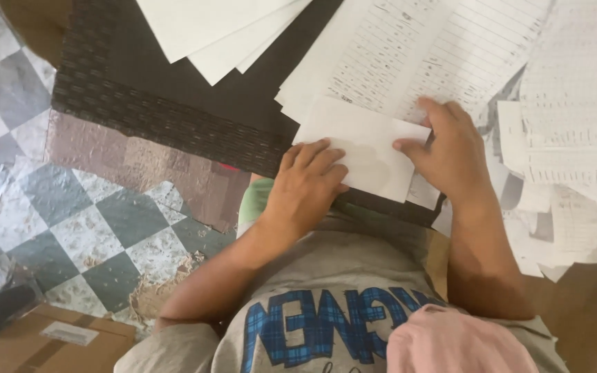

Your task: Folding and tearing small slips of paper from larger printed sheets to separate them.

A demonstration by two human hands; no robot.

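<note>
A small white folded paper [364, 148] lies at the near edge of the dark counter [243, 90], right in front of the person. It looks thin, smooth and flat, with sharp corners, shaped like a long box lid seen from above. The left hand [305, 186] lies flat on its near left corner, fingers spread a little, pressing it down so it stays put. The right hand [450, 152] rests on its right edge with fingers bent, thumb on the paper, pinching or pushing that side (I cannot tell which).

Just behind it lie lined sheets with rows of writing [409, 55], stacked loose. More plain white sheets [222, 31] fan out farther back. A messy heap of printed papers [568, 138] spills to the right. The counter has a bumpy woven rim [139, 114]. Below on the left is a checkered floor [77, 221], worn and cracked, and a brown cardboard box [50, 342].
</note>
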